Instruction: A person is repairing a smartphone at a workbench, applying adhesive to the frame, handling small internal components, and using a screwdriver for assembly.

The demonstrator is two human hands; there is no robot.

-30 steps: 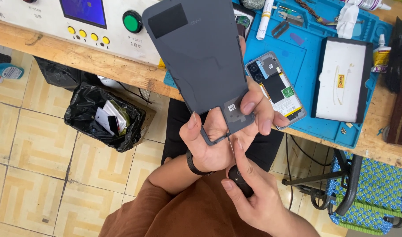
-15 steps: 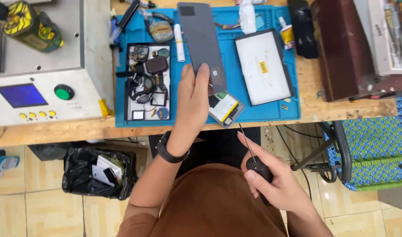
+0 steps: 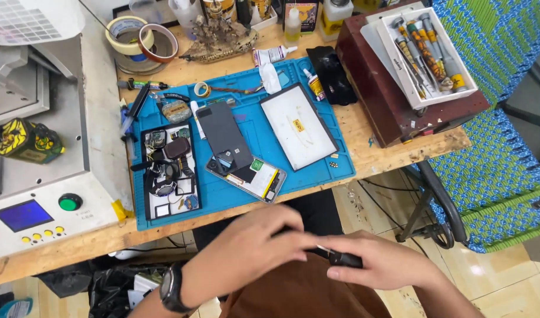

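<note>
The work mat (image 3: 317, 171) lies on the bench (image 3: 181, 73), with the opened phone (image 3: 246, 175) near its front edge and the back cover (image 3: 223, 134) resting partly on that phone's far end. Right of them lies the screen panel (image 3: 297, 125); left sits a parts tray (image 3: 169, 171). Nearer than the bench, the left hand (image 3: 246, 250) and right hand (image 3: 385, 262) meet over the lap around a small tool (image 3: 340, 257).

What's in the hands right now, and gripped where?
The right hand grips a small black-handled tool by its handle. The left hand pinches its front end, which the fingers hide; nothing else is held.
</note>
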